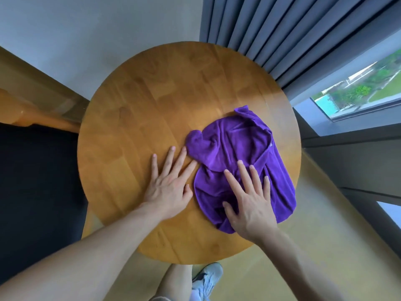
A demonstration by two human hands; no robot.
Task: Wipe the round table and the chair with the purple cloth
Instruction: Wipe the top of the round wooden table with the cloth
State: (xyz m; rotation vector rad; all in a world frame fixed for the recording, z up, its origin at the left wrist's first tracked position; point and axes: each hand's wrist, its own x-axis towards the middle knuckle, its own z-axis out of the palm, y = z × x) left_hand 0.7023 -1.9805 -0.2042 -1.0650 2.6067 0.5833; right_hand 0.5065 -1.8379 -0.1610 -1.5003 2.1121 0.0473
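The round wooden table point(138, 109) fills the middle of the view. A crumpled purple cloth point(234, 144) lies on its right half, reaching close to the right rim. My right hand point(249, 198) lies flat on the near part of the cloth, fingers straight and spread. My left hand point(171, 183) rests flat on the bare wood just left of the cloth, its fingertips close to the cloth's edge. A chair with a dark seat point(36, 183) and a wooden frame point(26, 105) stands at the left, partly under the table's rim.
A white wall is behind the table. Grey curtains point(282, 33) hang at the back right next to a window point(358, 90). The floor is pale wood. My leg and a white shoe point(206, 279) show below the table's near edge.
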